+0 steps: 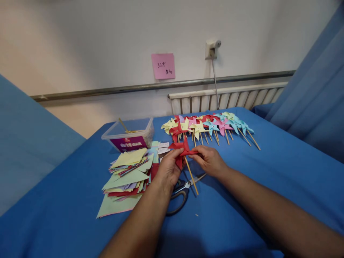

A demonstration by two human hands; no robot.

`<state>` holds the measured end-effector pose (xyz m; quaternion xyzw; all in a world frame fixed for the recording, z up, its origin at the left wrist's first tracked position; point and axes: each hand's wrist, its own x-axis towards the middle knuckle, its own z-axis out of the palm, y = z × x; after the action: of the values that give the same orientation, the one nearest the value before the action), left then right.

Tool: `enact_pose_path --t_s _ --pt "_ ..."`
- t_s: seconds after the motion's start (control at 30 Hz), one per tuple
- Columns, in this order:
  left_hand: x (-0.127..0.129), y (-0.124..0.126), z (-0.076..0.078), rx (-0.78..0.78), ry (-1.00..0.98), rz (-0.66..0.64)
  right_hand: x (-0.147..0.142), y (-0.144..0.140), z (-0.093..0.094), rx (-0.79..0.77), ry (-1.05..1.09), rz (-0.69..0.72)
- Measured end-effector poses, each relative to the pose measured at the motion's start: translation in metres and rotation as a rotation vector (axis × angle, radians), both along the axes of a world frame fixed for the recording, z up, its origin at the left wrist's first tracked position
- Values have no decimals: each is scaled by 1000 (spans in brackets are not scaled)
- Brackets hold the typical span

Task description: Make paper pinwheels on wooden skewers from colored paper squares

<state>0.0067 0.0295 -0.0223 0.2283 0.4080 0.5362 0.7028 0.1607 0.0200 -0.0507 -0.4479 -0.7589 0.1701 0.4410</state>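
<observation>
The red pinwheel (pixel 184 149) sits in the middle of the blue table (pixel 268 172), held up between both hands. The left hand (pixel 168 168) pinches its near left side and the right hand (pixel 209 160) pinches its right blade. Its thin stick (pixel 191 175) hangs down over the scissors (pixel 182 190) — it could slip out if the paper is tugged, or the blade could tear. Paper squares (pixel 126 172) lie left; finished pinwheels (pixel 209 126) lie farther back — a bump would scatter them.

The scissors (pixel 182 191) lie partly hidden under the left wrist. The pink note (pixel 163 66) bears writing too small to read, as does the plastic box's (pixel 129 134) label.
</observation>
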Motion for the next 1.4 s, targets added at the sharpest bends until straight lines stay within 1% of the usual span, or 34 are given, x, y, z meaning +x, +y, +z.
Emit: enact_pose_path --t_s 0.13,0.3,0.4,0.47,0.5,0.6,0.67,0.73,0.8,0.83,1.0,1.07,1.27,1.4 --pt "0 0 0 2 2 16 -1 -1 -1 -85 72 -20" --pt "-1 0 -1 -22 29 5 -2 -1 -1 -72 110 -20" --pt "-1 -1 1 -21 29 11 -2 1 -2 -127 161 -27" --pt "0 -1 2 1 17 30 -3 2 -2 -219 267 -21" --pt "-1 0 3 17 11 43 -5 2 -2 -289 343 -12" --pt "-1 1 5 61 -4 92 -11 0 -1 -585 549 54" --pt "-2 2 5 73 -11 129 -16 -3 -1 -753 571 147" --pt "-2 2 5 71 -12 149 -20 -6 -2 -831 537 262" --pt "-3 1 6 79 -19 134 -22 -8 -3 -844 530 350" --pt "-3 1 7 82 -29 112 -22 -8 -4 -840 544 372" --pt "-7 -1 12 87 -119 -10 -15 -4 -4 -785 649 357" --pt "-7 -2 13 95 -121 -37 -14 -2 -4 -760 678 353" --pt "-6 -2 8 158 -56 -27 -15 0 -6 -725 682 337" --pt "-6 -1 5 150 -52 -6 -15 -1 -6 -715 645 312"
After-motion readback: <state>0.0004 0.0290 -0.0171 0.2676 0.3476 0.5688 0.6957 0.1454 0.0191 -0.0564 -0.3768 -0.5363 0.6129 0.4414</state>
